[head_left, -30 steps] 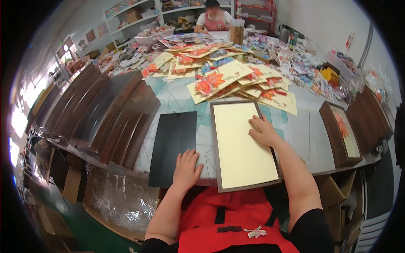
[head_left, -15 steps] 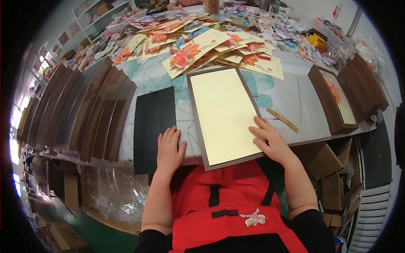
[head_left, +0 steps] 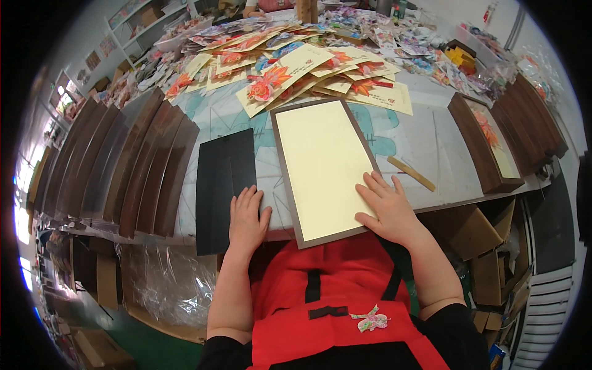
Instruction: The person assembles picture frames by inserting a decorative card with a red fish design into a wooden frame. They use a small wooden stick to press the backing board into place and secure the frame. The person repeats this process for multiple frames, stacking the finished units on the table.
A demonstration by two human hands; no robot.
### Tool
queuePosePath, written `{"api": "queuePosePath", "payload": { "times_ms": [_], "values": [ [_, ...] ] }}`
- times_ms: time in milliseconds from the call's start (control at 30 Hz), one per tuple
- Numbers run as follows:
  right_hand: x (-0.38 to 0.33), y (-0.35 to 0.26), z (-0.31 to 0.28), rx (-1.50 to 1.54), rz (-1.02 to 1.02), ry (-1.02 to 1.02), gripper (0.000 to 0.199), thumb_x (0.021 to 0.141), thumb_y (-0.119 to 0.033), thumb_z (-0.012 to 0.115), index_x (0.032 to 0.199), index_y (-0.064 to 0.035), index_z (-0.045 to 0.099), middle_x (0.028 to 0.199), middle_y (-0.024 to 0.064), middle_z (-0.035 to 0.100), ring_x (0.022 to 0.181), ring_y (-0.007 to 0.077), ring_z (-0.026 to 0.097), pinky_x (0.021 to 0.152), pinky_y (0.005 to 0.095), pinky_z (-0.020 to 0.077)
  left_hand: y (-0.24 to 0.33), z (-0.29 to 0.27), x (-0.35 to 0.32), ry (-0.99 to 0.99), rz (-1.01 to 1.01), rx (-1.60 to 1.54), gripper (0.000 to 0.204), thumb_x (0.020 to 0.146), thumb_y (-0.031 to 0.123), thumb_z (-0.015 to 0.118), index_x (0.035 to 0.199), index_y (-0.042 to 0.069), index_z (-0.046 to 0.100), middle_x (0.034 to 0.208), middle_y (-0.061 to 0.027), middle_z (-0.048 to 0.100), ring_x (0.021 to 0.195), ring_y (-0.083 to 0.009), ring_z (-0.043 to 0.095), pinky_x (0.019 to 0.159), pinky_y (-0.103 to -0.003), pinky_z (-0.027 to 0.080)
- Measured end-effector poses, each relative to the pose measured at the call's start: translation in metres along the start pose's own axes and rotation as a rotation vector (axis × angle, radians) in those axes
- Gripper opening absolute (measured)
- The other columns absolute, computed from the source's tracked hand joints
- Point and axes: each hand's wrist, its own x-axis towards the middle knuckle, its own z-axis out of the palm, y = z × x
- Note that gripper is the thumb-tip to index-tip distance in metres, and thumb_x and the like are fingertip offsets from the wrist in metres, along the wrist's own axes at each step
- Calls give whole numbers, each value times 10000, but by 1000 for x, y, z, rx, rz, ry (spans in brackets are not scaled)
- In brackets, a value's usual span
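A brown picture frame lies flat in front of me, with a blank cream sheet filling its inside. My right hand rests on the sheet's right side and the frame's edge, fingers spread. To the left lies a black backing board, overhanging the table's near edge. My left hand lies flat on the board's lower right corner, fingers stretched out. Neither hand grips anything. Right of the frame, a thin wooden stick lies slantwise on the table covering.
Brown frames stand in a row at left. More frames stand at right, one showing an orange flower picture. Cream flower cards pile up beyond. Below the table are a box of clear plastic and cardboard boxes.
My right hand has slid slightly inward over the cream sheet, its fingers spreading more. My left hand stays on the black board.
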Motion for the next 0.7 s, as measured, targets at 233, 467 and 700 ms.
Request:
{"api": "queuePosePath", "payload": {
  "times_ms": [233,467,700],
  "values": [
    [9,1,-13,140,-35,-71,732,767,-442,677,1337,-52,435,1458,203,313,1377,343,251,1107,517,182,1,-1,0,6,1,-11,411,861,218,577,1211,10,522,1327,-168,481,1280,-322,395,1099,-481,237],
    [23,-1,-11,146,-30,11,650,777,-449,655,1263,-45,500,1380,200,422,1334,323,335,1096,514,202,1,-2,0,7,0,-2,409,862,219,579,1210,13,522,1325,-165,483,1279,-318,398,1096,-480,244],
    [23,21,-10,479,-96,-114,622,715,-258,740,1257,-47,517,1383,148,450,1353,305,321,1105,419,248,-1,-1,-1,14,16,3,421,863,223,580,1225,17,514,1332,-164,477,1282,-316,395,1098,-479,241]
  ]
}}
